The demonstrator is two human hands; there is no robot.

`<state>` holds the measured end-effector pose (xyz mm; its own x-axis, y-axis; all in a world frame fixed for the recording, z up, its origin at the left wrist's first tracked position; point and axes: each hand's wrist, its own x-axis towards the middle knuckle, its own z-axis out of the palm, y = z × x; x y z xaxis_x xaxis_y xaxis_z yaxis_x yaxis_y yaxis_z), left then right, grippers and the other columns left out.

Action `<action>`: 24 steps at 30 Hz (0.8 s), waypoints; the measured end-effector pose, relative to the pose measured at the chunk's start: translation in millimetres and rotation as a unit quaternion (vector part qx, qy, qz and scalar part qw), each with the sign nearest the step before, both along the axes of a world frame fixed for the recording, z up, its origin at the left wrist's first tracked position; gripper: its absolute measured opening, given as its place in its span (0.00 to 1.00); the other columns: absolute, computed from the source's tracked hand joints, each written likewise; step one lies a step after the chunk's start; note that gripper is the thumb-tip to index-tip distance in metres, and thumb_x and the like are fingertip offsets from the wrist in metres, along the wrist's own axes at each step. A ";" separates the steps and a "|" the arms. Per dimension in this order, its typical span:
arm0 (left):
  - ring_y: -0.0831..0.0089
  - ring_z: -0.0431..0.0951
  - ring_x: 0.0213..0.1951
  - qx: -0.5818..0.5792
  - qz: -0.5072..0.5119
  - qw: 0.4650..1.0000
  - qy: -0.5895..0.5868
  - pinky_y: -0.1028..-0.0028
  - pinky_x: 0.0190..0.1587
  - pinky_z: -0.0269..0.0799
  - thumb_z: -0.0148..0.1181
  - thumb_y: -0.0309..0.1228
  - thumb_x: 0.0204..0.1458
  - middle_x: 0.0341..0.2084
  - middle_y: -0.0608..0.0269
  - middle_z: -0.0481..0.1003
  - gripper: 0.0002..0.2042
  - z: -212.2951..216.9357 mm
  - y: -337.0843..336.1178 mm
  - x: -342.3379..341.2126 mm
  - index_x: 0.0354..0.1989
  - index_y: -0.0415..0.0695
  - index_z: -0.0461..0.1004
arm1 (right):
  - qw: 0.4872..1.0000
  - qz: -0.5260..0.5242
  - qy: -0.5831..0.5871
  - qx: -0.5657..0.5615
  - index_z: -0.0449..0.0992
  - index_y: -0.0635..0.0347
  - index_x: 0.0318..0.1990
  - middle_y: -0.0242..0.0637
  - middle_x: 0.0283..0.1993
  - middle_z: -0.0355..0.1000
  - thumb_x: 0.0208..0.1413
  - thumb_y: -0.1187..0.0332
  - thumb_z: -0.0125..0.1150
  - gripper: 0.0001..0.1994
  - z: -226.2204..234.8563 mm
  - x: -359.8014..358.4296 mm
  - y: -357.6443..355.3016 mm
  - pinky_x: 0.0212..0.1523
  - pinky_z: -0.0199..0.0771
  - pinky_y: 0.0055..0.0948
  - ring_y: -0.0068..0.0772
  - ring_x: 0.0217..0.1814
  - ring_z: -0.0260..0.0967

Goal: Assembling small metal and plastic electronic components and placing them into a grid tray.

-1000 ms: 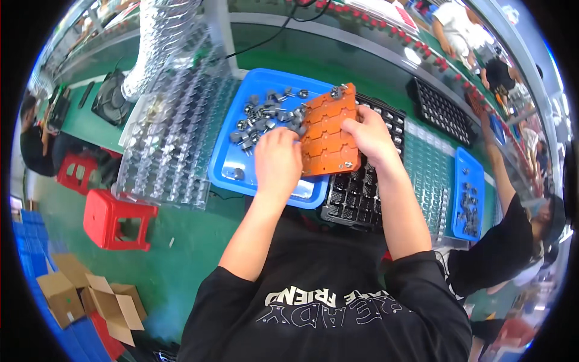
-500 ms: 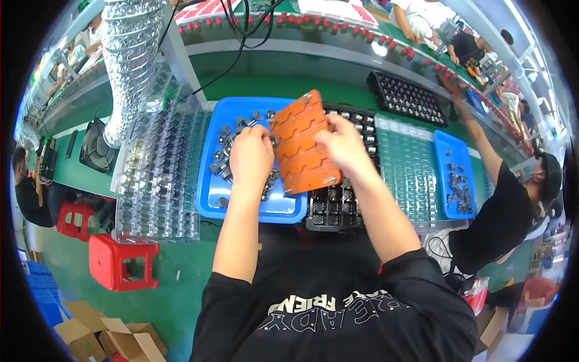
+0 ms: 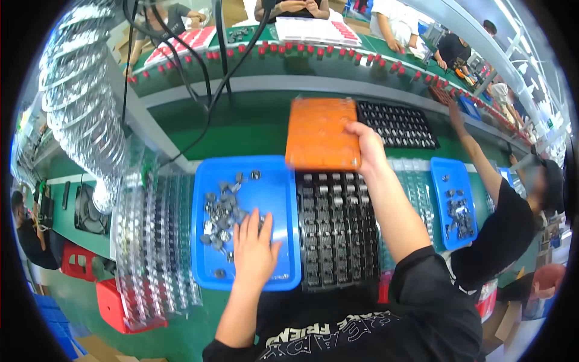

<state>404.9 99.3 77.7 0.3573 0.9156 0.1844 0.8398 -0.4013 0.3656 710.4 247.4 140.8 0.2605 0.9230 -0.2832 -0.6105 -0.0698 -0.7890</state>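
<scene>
The orange tray (image 3: 322, 134) has gone up and away: a moment ago it sat low over the black compartment tray (image 3: 336, 232) with both hands near it, and now the right hand (image 3: 368, 148) alone carries it out to the far side of the tabletop (image 3: 241, 130), fingers clamped on its right edge, so the black tray's rows lie uncovered. The left hand (image 3: 253, 250) has dropped back onto the blue bin (image 3: 244, 226), lying flat with fingers spread at the near edge of the heap of small grey metal parts (image 3: 223, 214); it touches the bin floor and grips nothing that I can see. To my eye the orange tray looks finished with for now, and the picking among the loose parts is what is in hand. The orange tray is flat, stiff-looking plastic, blurred by movement. The black one is glossy, moulded in a grid of small pockets. Left of the bin stand ribbed clear blister trays (image 3: 154, 241), shiny and thin. Farther left hangs a crinkled silver duct hose (image 3: 81, 102). To the right, another worker's arm (image 3: 476, 151) reaches toward the far side, above a second blue bin (image 3: 453, 199).
</scene>
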 end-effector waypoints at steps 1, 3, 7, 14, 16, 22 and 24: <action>0.44 0.63 0.66 -0.001 0.002 1.000 -0.004 0.45 0.70 0.54 0.70 0.33 0.47 0.68 0.44 0.61 0.36 2.7 -3.0 3.7 0.68 0.46 0.66 | 0.997 -0.055 0.053 -0.021 0.75 0.63 0.40 0.37 0.35 0.75 0.60 0.71 0.57 0.06 -3.9 13.7 27.0 0.36 0.79 0.35 0.34 0.35 0.75; 0.49 0.63 0.66 0.004 0.004 1.000 0.024 0.46 0.70 0.54 0.71 0.35 0.46 0.66 0.48 0.63 0.37 5.0 -3.5 8.8 0.67 0.47 0.66 | 0.997 -0.027 -0.072 -0.006 0.73 0.56 0.36 0.30 0.29 0.68 0.62 0.69 0.58 0.04 -15.5 64.2 73.8 0.23 0.64 0.27 0.24 0.25 0.65; 0.49 0.63 0.67 -0.023 0.003 1.000 0.014 0.46 0.70 0.52 0.70 0.35 0.47 0.67 0.47 0.63 0.35 3.0 -1.1 6.2 0.67 0.48 0.67 | 0.985 -0.131 -0.114 0.012 0.72 0.48 0.36 0.24 0.30 0.69 0.59 0.72 0.63 0.06 -42.6 96.7 186.2 0.25 0.63 0.24 0.18 0.23 0.59; 0.50 0.74 0.56 0.052 0.030 0.998 0.027 0.54 0.64 0.66 0.61 0.34 0.55 0.55 0.46 0.75 0.22 10.0 9.4 5.7 0.60 0.46 0.74 | 0.981 -0.118 -0.139 -0.071 0.76 0.45 0.52 0.23 0.49 0.74 0.64 0.68 0.59 0.11 -91.5 127.2 311.7 0.43 0.71 0.29 0.21 0.41 0.67; 0.50 0.71 0.60 0.012 0.038 0.999 0.030 0.55 0.67 0.61 0.59 0.32 0.57 0.59 0.47 0.71 0.25 6.3 8.8 6.2 0.64 0.46 0.70 | 0.988 -0.124 -0.086 -0.034 0.77 0.47 0.51 0.28 0.47 0.75 0.63 0.65 0.59 0.10 -140.1 153.6 360.7 0.43 0.74 0.35 0.28 0.42 0.71; 0.51 0.71 0.60 0.039 0.019 0.999 -0.001 0.56 0.67 0.62 0.58 0.28 0.57 0.59 0.48 0.72 0.25 -1.6 6.7 1.8 0.65 0.41 0.68 | 0.567 -0.144 -0.796 0.157 0.75 0.57 0.51 0.46 0.49 0.75 0.62 0.57 0.56 0.16 -186.6 272.5 423.0 0.50 0.77 0.45 0.48 0.49 0.75; 0.53 0.74 0.56 0.055 0.038 0.998 0.017 0.58 0.63 0.66 0.59 0.27 0.58 0.56 0.48 0.74 0.23 -1.6 -2.3 -1.3 0.63 0.40 0.70 | 0.768 -0.044 -0.590 0.244 0.72 0.54 0.57 0.44 0.56 0.73 0.63 0.59 0.56 0.18 -192.1 192.5 402.3 0.55 0.74 0.43 0.44 0.56 0.72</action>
<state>403.5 97.0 76.0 0.2958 0.9152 0.2737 0.8802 -0.3724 0.2941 902.9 649.7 -51.3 0.1372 0.8087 0.5720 0.5649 0.4105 -0.7158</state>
